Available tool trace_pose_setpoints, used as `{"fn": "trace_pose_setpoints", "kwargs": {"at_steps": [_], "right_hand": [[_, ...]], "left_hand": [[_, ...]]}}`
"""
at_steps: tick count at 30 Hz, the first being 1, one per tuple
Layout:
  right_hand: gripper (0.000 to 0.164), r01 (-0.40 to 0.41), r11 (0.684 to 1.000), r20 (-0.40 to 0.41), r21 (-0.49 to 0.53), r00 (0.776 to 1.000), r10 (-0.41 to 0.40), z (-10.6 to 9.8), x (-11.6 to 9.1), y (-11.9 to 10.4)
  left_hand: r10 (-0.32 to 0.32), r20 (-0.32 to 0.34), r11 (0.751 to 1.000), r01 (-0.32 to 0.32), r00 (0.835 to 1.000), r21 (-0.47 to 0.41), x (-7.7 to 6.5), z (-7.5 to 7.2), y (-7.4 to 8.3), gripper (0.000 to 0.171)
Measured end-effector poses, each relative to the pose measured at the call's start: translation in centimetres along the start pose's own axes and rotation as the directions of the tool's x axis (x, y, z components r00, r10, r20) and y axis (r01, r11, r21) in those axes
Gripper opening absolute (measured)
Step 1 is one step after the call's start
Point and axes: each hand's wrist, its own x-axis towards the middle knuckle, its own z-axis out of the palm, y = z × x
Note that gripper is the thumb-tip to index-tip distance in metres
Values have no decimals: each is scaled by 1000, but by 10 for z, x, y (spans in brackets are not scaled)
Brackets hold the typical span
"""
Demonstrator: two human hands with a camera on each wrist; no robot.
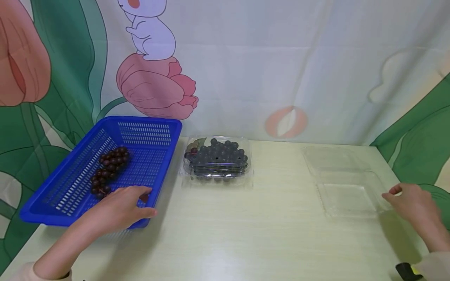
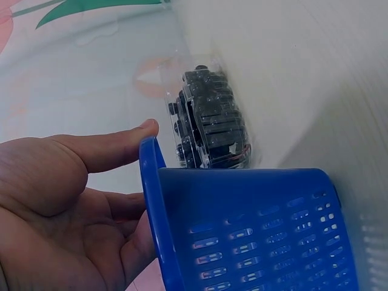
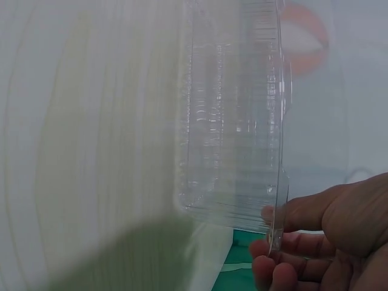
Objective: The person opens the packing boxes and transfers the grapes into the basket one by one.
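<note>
A blue plastic basket [image 1: 165,164] stands at the left with a bunch of dark red grapes [image 1: 109,168] lying in it. My left hand [image 1: 121,207] holds the basket's near right rim, thumb outside and fingers on the inner side; the left wrist view shows the thumb tip at the rim's edge [image 2: 159,242]. On the right lies an opened clear plastic clamshell box [image 1: 348,199], its lid [image 1: 332,158] folded back toward the wall. My right hand [image 1: 413,203] pinches the box's right edge between thumb and fingers, seen closely along the clear wall [image 3: 242,139].
A closed clear box of dark grapes [image 1: 218,158] sits at the back middle, just right of the basket. Behind the pale table [image 1: 260,234] hangs a printed curtain [image 1: 246,70] with flowers and a rabbit.
</note>
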Motion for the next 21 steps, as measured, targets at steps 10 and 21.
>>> {"fn": "trace_pose_setpoints", "kwargs": {"at_steps": [10,21], "right_hand": [[37,-77,997,21,-17,997,78,0,7,4],[34,-89,996,-2,-17,996,89,-3,11,7]], "left_hand": [[0,-4,1000,0,1000,-13,-1,1,-1,75],[-10,-4,1000,10,1000,-22,-1,1,-1,75]]}}
